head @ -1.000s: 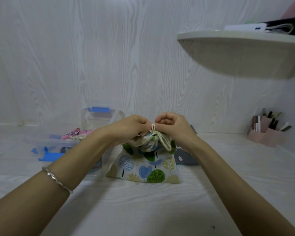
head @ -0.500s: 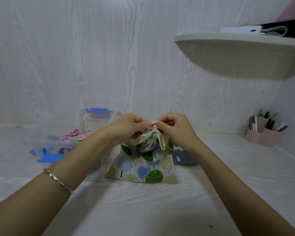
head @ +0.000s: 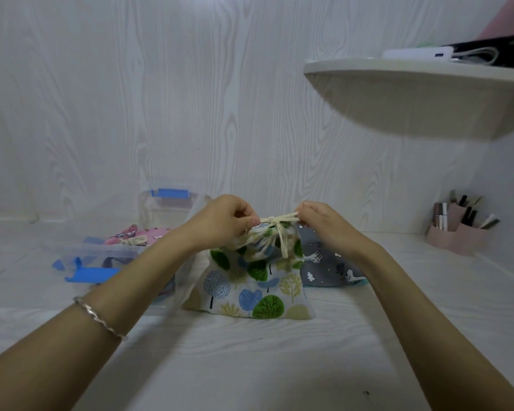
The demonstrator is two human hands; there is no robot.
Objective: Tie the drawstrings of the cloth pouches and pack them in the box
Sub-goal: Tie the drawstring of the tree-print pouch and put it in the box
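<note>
A white wood-grain table [head: 250,366] runs back to a wall [head: 190,99] of the same pale panelling, with one curved shelf [head: 413,84] at upper right and one pink pen holder [head: 457,238] in the right corner. Three pouches are in view. The tree-print pouch [head: 250,292] stands mid-table, the grey pouch [head: 324,265] lies just behind it to the right, and the pink pouch [head: 143,234] sits in the one clear box [head: 161,209] with blue clasps at left. The left hand [head: 223,221] has its fingers curled and pinching at the tree-print pouch's gathered neck. The right hand [head: 324,223] pinches the cream drawstring [head: 279,219], which is stretched taut between both hands.
</note>
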